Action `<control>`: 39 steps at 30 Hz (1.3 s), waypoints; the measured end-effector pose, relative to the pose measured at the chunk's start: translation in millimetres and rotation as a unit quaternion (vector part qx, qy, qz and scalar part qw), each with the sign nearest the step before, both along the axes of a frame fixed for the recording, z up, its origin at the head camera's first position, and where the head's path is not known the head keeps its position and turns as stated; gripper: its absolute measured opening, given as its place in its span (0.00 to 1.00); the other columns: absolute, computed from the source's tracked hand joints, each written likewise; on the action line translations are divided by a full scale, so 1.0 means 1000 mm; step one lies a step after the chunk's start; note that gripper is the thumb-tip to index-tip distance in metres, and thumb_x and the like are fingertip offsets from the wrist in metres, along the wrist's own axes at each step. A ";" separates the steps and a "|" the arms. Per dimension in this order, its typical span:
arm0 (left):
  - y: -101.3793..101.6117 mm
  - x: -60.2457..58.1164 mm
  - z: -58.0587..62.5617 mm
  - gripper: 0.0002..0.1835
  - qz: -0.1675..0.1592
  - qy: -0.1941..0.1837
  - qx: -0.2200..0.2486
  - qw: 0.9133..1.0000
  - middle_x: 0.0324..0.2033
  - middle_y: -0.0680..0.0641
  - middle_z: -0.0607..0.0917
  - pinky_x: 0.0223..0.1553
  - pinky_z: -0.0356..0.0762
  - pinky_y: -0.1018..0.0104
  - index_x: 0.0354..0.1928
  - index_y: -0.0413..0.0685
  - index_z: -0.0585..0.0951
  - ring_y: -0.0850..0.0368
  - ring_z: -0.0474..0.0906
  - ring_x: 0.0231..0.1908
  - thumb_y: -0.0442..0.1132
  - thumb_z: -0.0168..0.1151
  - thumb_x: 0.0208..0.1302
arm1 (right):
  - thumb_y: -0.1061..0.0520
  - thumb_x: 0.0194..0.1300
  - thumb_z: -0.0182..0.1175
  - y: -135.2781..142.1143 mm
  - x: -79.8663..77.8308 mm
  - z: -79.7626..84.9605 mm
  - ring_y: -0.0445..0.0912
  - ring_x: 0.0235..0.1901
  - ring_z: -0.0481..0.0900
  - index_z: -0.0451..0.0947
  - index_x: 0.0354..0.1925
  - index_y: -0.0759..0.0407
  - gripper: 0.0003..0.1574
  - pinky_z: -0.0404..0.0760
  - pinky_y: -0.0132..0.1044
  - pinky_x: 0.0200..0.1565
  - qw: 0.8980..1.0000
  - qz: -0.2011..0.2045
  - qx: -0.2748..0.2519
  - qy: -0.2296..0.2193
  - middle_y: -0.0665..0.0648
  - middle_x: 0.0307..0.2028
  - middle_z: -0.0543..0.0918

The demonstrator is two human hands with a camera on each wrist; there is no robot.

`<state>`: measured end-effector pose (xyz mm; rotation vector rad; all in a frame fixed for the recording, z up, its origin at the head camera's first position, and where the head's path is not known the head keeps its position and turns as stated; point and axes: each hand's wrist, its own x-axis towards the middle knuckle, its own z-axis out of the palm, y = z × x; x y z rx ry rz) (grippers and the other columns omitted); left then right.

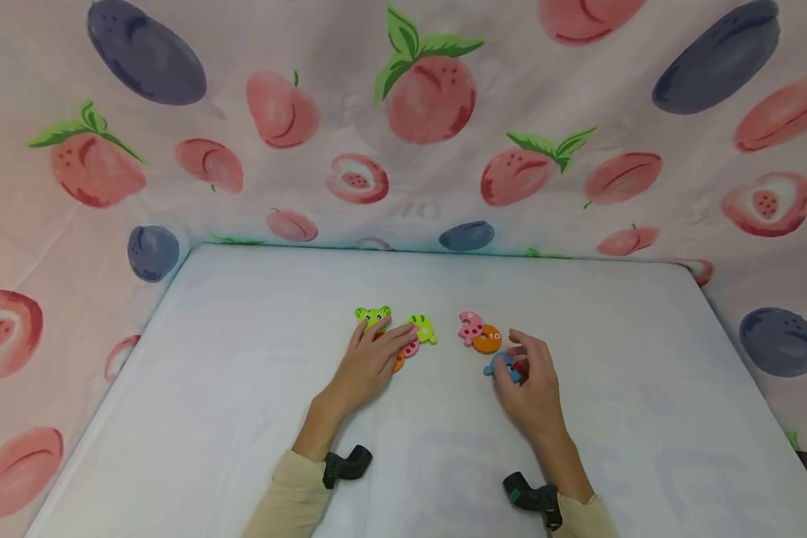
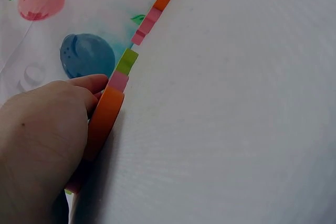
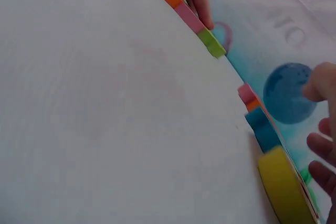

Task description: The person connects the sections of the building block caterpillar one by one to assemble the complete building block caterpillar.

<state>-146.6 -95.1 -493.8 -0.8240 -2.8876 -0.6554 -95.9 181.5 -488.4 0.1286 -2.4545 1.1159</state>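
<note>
In the head view my left hand [image 1: 366, 361] rests on a joined row of flat puzzle pieces, its fingers stretched over them. A green animal-head piece [image 1: 373, 314] with eyes shows at its fingertips. Beside the fingers are an orange piece [image 1: 399, 362], a pink spotted piece [image 1: 412, 348] and a green striped tail piece [image 1: 422, 329]. My right hand [image 1: 533, 381] hovers with thumb and fingers spread over a blue piece [image 1: 499, 365] with red on it. Thumb and fingers stand apart from the pieces in the right wrist view, where a thick yellow piece [image 3: 285, 187] shows below them.
Between the hands, a pink piece [image 1: 471, 327] touches an orange piece [image 1: 487, 340] marked 10. All lie on a white table [image 1: 242, 388], backed by a fruit-print cloth [image 1: 350, 112]. Each wrist wears a black camera mount [image 1: 347, 465].
</note>
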 end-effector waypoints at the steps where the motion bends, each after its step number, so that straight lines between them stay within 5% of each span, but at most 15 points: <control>1: 0.000 0.000 0.000 0.24 0.001 -0.002 -0.001 1.000 0.70 0.60 0.69 0.74 0.44 0.41 0.70 0.64 0.67 0.48 0.55 0.74 0.42 0.48 0.74 | 0.63 0.57 0.65 0.004 0.003 -0.001 0.50 0.47 0.76 0.70 0.61 0.62 0.34 0.76 0.26 0.49 1.000 0.001 0.009 -0.018 0.60 0.53 0.75; 6: 0.000 0.000 0.001 0.24 0.000 -0.005 0.004 1.000 0.70 0.60 0.69 0.75 0.44 0.41 0.70 0.63 0.67 0.48 0.55 0.74 0.41 0.48 0.74 | 0.58 0.51 0.70 0.019 0.012 -0.005 0.56 0.58 0.67 0.69 0.63 0.59 0.40 0.70 0.58 0.56 0.996 0.010 0.041 -0.080 0.62 0.59 0.72; 15: 0.001 0.000 0.001 0.23 0.003 -0.007 0.014 1.000 0.69 0.60 0.70 0.74 0.44 0.40 0.69 0.64 0.68 0.48 0.56 0.74 0.42 0.48 0.74 | 0.48 0.47 0.71 0.025 0.014 -0.012 0.61 0.65 0.59 0.63 0.67 0.57 0.51 0.54 0.67 0.63 0.984 0.059 0.104 -0.131 0.63 0.65 0.66; 20: 0.001 0.000 0.000 0.23 0.004 -0.007 0.010 1.000 0.69 0.60 0.69 0.75 0.44 0.41 0.70 0.65 0.68 0.49 0.55 0.74 0.43 0.47 0.75 | 0.50 0.50 0.70 0.026 0.013 -0.011 0.60 0.65 0.59 0.62 0.68 0.56 0.50 0.56 0.67 0.62 0.984 0.053 0.080 -0.149 0.62 0.65 0.67; 24: 0.001 -0.001 0.000 0.23 0.005 -0.007 0.011 1.000 0.69 0.60 0.69 0.74 0.44 0.41 0.70 0.65 0.68 0.48 0.55 0.74 0.43 0.47 0.75 | 0.51 0.62 0.62 0.027 0.013 -0.005 0.57 0.67 0.60 0.61 0.69 0.55 0.40 0.62 0.62 0.67 0.982 0.015 -0.003 -0.187 0.60 0.66 0.69; 28: 0.001 0.000 0.001 0.23 0.002 -0.005 0.016 1.000 0.69 0.59 0.70 0.74 0.45 0.40 0.69 0.64 0.68 0.48 0.56 0.74 0.42 0.48 0.74 | 0.48 0.76 0.42 0.033 0.012 0.000 0.47 0.66 0.67 0.62 0.69 0.52 0.27 0.67 0.31 0.68 0.963 -0.062 -0.157 -0.211 0.54 0.65 0.73; 31: 0.001 0.000 0.002 0.23 0.001 -0.005 0.022 1.000 0.69 0.59 0.70 0.74 0.45 0.40 0.69 0.63 0.69 0.47 0.56 0.74 0.42 0.48 0.74 | 0.45 0.78 0.33 0.037 0.011 0.002 0.41 0.63 0.71 0.65 0.66 0.52 0.27 0.65 0.15 0.61 0.943 -0.095 -0.243 -0.206 0.52 0.62 0.75; 34: 0.001 -0.001 0.002 0.23 0.003 -0.008 0.023 1.000 0.69 0.59 0.70 0.74 0.44 0.40 0.69 0.63 0.69 0.47 0.56 0.74 0.42 0.48 0.74 | 0.46 0.78 0.33 0.039 0.010 0.002 0.41 0.61 0.72 0.66 0.65 0.51 0.27 0.65 0.16 0.62 0.940 -0.104 -0.244 -0.215 0.52 0.62 0.76; 39: 0.002 -0.001 0.002 0.23 0.006 -0.011 0.022 1.000 0.69 0.60 0.70 0.74 0.44 0.40 0.69 0.63 0.69 0.48 0.56 0.74 0.41 0.48 0.74 | 0.47 0.77 0.36 0.038 0.009 0.000 0.42 0.65 0.70 0.67 0.65 0.49 0.26 0.64 0.32 0.69 0.943 -0.113 -0.205 -0.237 0.50 0.63 0.76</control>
